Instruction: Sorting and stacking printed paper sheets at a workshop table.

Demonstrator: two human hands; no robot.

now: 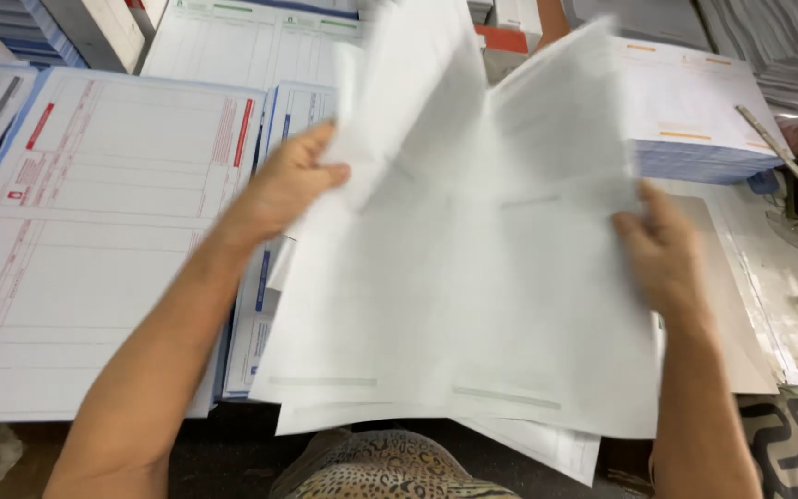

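While both hands work at the middle of the view, the biggest thing in sight is the wide stack of white printed forms with red lines and blue edges [94, 249], lying flat on the left part of the surface and reaching from the far side to the near edge. Next in size is the loose pile of large white paper sheets [473, 342] in front of the person, fanned unevenly, its lower corners hanging over the near edge; it is blurred by motion. Two of the upper sheets stand lifted and tilted. At the far right lies a thick stack of white sheets with orange marks and bluish edges [695, 120], with a pale flat ruler [768, 140] lying slantwise at its right end. A narrow stack of white forms with blue print [265, 305] shows between the red-lined forms and the loose pile. The left hand [293, 180] pinches the edge of one lifted sheet, thumb on top. The right hand [662, 249] grips the right edge of the pile, fingers curled behind it.
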